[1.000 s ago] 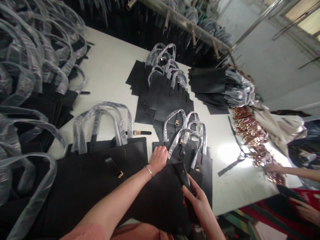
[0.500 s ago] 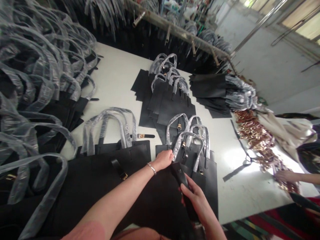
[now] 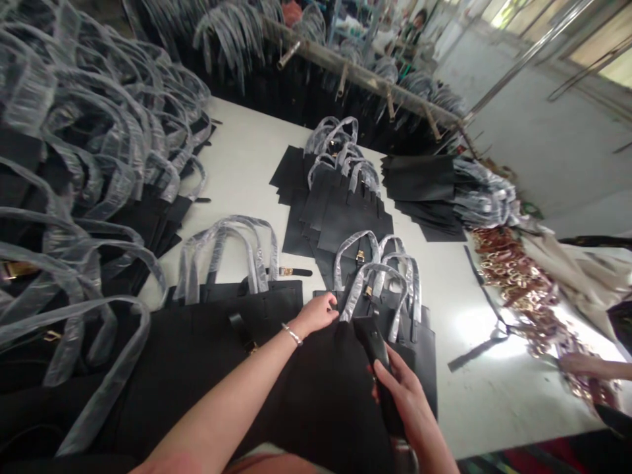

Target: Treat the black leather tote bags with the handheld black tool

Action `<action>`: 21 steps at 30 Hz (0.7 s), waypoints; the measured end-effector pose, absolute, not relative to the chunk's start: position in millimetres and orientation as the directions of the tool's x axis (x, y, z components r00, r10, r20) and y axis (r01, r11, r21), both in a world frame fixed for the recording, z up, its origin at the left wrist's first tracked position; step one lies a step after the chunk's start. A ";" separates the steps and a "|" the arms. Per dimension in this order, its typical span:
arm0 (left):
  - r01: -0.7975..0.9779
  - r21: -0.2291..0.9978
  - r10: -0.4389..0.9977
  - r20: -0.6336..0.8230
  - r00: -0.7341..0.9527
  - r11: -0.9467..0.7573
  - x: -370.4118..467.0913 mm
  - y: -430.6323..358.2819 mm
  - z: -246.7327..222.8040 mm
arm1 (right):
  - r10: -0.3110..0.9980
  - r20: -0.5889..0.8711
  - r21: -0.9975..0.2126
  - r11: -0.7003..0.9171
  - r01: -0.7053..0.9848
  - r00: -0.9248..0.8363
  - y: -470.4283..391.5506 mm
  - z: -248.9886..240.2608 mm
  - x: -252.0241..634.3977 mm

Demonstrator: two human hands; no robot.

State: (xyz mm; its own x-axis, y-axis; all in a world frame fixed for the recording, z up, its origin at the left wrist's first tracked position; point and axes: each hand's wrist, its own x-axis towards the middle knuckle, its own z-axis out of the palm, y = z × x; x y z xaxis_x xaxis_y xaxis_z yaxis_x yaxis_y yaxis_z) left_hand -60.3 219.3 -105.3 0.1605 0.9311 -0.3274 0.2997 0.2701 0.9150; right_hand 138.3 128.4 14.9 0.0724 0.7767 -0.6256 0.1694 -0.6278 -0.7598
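In the head view, my left hand [image 3: 316,314], with a bracelet at the wrist, hovers at the top edge of a black handbag panel [image 3: 326,388]. Its thumb and forefinger are slightly apart, and I see nothing between them. A long black hand tool [image 3: 372,342] with a blunt, wide end is gripped in my right hand [image 3: 402,388]; its exact kind is unclear. The tool's end lies over the panel, close to the base of a plastic-wrapped handle [image 3: 351,299]. More plastic-wrapped handles and buckled straps [image 3: 368,291] stand just beyond both hands.
Left, a large heap of wrapped handles [image 3: 123,125] covers stacked black panels. Further panels [image 3: 355,217] lie fanned out ahead, with another stack [image 3: 419,178] to the right. Brown straps with gold hardware [image 3: 508,263] pile up at the right, where another person's hand [image 3: 577,364] reaches in.
My left hand's fingers have loosened from a closed pinch and moved slightly left. The tool in my right hand has shifted a little right. The view has also shifted slightly.
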 end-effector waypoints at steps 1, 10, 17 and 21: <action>0.261 0.917 0.928 -0.346 0.138 0.303 -67.1 213.5 -106.1 | 0.773 -0.633 -0.757 -0.629 0.178 0.039 128.4 16.1 139.0; -0.195 0.888 0.909 -0.412 0.066 0.417 -70.8 163.1 -111.0 | 0.733 -0.654 -0.751 -0.597 0.284 -0.187 136.9 16.9 105.1; -0.477 0.766 0.874 -0.486 0.009 0.431 -61.9 156.5 -111.9 | 0.740 -0.655 -0.751 -0.617 0.237 -0.149 149.9 17.9 96.2; -0.505 0.741 0.886 -0.448 0.118 0.442 -60.2 153.4 -108.8 | 0.697 -0.695 -0.716 -0.649 0.258 -0.176 146.1 18.8 97.1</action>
